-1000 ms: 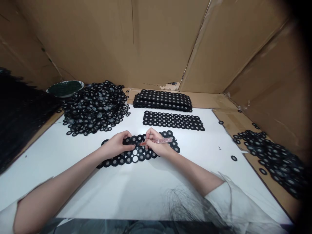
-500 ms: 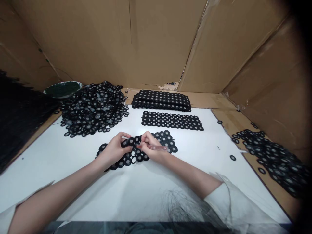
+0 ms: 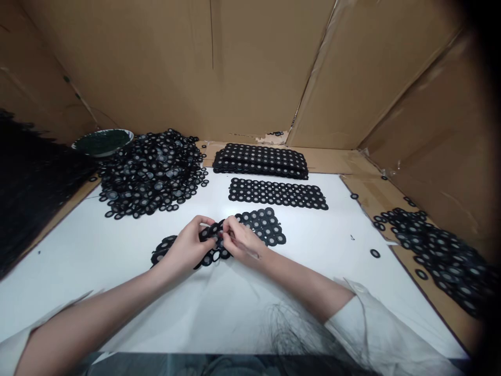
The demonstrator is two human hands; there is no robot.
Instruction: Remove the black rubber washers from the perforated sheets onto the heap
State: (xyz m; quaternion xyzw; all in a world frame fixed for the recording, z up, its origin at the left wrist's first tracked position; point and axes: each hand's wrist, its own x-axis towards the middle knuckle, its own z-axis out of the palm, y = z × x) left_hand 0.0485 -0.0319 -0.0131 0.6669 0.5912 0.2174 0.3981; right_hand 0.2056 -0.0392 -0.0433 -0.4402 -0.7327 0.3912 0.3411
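A strip of joined black rings with grey centres [image 3: 266, 225] lies across the white board, its middle lifted and bent between my hands. My left hand [image 3: 194, 241] pinches the raised edge of the strip between thumb and fingers. Close beside it, my right hand [image 3: 241, 239] is closed on a thin reddish, see-through tool [image 3: 253, 254], whose shaft runs back under the palm. The tool's tip is at the rings between both hands, largely hidden by the fingers.
A heap of loose rings [image 3: 156, 172] and a bowl of dark green material [image 3: 102, 142] stand at the back left. Behind the strip lie a finished-looking panel [image 3: 277, 193] and stacked panels [image 3: 260, 161]. More rings [image 3: 442, 250] lie right, by cardboard walls [image 3: 258, 68].
My right hand has turned, so the tool that lay plainly across it now shows little. The left part of the strip is more bunched up, and the raised edge has tilted between my hands.
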